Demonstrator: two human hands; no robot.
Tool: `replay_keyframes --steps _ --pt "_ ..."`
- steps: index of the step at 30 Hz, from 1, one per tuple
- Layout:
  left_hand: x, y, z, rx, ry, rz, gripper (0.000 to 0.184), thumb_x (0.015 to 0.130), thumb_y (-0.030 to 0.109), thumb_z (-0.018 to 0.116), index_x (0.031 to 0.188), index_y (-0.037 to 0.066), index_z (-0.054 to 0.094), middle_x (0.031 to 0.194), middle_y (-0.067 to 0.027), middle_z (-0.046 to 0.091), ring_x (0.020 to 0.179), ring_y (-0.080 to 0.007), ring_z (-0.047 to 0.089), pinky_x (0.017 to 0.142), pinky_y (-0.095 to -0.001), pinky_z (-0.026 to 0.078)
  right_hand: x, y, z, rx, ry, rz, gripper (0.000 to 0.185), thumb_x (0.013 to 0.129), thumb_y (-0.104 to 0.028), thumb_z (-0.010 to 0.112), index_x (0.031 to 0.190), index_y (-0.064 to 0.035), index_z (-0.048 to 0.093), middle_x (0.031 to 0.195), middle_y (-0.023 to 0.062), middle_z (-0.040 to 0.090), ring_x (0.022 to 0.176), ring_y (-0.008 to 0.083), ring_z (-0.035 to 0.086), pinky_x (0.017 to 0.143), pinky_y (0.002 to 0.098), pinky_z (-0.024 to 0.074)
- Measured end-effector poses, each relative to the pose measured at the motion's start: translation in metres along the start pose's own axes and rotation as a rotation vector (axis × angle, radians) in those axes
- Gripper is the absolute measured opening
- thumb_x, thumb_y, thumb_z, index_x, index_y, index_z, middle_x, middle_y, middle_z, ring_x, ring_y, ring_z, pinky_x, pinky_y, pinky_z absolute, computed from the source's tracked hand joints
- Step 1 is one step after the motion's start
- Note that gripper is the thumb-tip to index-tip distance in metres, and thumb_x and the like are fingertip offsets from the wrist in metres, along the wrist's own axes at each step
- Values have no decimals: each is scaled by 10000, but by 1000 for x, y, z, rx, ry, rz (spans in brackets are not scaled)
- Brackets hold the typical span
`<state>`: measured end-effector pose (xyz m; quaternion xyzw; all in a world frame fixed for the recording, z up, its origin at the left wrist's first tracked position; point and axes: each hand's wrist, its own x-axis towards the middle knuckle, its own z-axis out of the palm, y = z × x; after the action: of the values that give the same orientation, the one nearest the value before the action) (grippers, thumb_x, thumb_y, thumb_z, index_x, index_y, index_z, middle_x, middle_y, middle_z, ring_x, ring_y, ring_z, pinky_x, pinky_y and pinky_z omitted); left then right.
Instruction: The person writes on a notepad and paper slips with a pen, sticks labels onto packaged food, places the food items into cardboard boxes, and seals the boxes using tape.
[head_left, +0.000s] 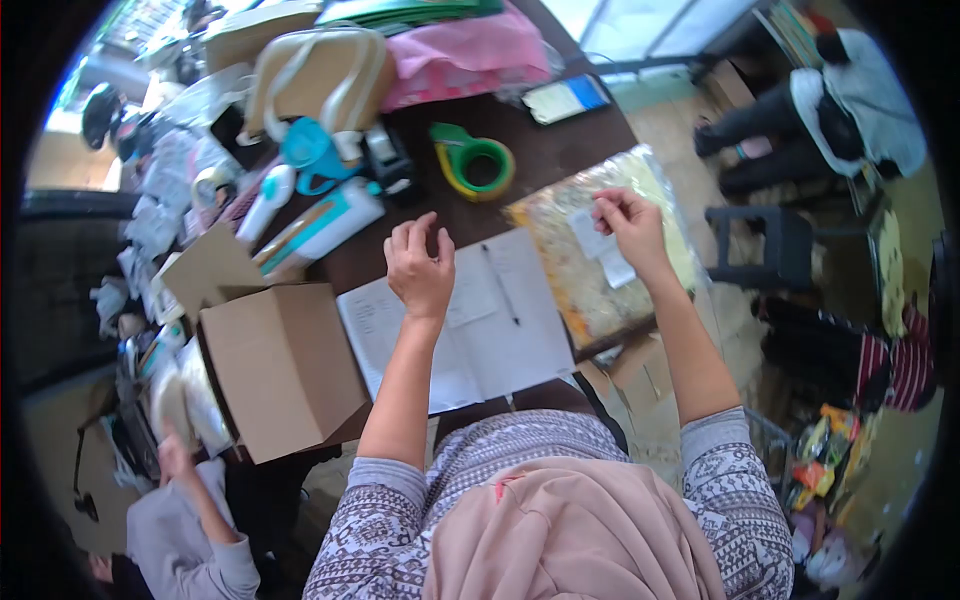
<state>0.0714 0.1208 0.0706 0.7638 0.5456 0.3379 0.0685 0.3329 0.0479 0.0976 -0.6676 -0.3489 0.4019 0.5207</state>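
Observation:
My left hand [420, 268] hovers over the left page of an open notebook [535, 345], its fingers loosely curled, thumb apart, and nothing in it. A pen [501, 285] lies on the notebook beside a small slip of paper [472, 308]. To the right, my right hand [635, 232] is above a flat package in clear plastic [625, 180]. Its thumb and fingertips are pinched together; whatever they hold, if anything, is too small to tell. White labels [612, 262] show on the package just under those fingers.
A green tape dispenser [480, 168] sits on the dark table beyond the notebook. At left stands a cardboard box [275, 355], with a beige bag [320, 75] and pink cloth [470, 55] farther back. Other people [190, 530] are at lower left and along the right side, near a dark stool [765, 245].

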Motion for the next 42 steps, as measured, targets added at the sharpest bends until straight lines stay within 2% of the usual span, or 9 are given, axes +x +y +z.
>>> replay_keyframes --steps 9,12,19,21,23,24,29,37,42 --pt "58 -72 2 294 -148 -25 390 686 236 715 1061 165 636 1086 -34 526 1004 -265 462 833 -409 358 69 -6 206 -60 -365 195 253 880 -160 522 1072 -16 602 920 89 630 808 129 608 666 256 472" --pt "62 -78 3 269 -158 -35 319 687 231 710 997 175 659 1041 6 547 977 -238 470 817 -405 343 86 4 240 -348 -227 141 343 803 -255 602 1043 -11 613 956 186 636 895 331 605 778 368 465" --pt "67 -82 -1 352 -164 87 276 685 222 691 955 178 654 974 11 558 951 -219 481 800 -409 334 87 -3 261 137 -116 536 120 753 -91 660 813 12 647 776 113 648 708 176 592 634 318 460" --pt "67 -84 2 353 -184 108 274 695 234 674 960 171 648 973 6 555 967 -221 476 807 -419 333 59 -3 259 360 -24 356 82 717 -80 678 737 -6 648 787 117 622 692 194 572 665 321 466" --pt "67 -85 6 401 -211 75 286 696 240 664 974 176 644 984 6 554 980 -226 470 822 -429 331 34 24 263 -293 251 -197 102 669 -110 695 680 -19 648 905 172 577 805 257 570 745 354 462" --pt "66 -85 5 425 -222 87 285 721 276 651 993 193 638 996 9 556 992 -227 467 832 -436 332 30 33 263 -187 210 -87 133 633 -144 705 641 -28 641 1013 202 523 921 313 541 807 386 441" --pt "68 -86 6 497 -233 133 297 726 324 655 982 175 633 979 12 553 986 -218 472 826 -446 337 55 25 240 -545 -44 73 83 629 -45 585 634 28 624 716 236 604 755 378 601 706 412 486" --pt "17 -22 -2 102 -31 122 375 713 204 671 1059 119 554 1156 -60 500 1097 -249 444 894 -414 312 -76 -11 100 109 -191 192 101 799 -94 620 834 -31 690 599 17 590 561 58 522 519 209 436" --pt "-35 49 5 -220 -450 487 409 712 158 662 1107 143 557 1193 -43 488 1127 -239 422 952 -392 283 -127 14 -4 215 282 202 635 805 3 591 1352 -22 272 690 55 603 582 87 538 563 222 474"
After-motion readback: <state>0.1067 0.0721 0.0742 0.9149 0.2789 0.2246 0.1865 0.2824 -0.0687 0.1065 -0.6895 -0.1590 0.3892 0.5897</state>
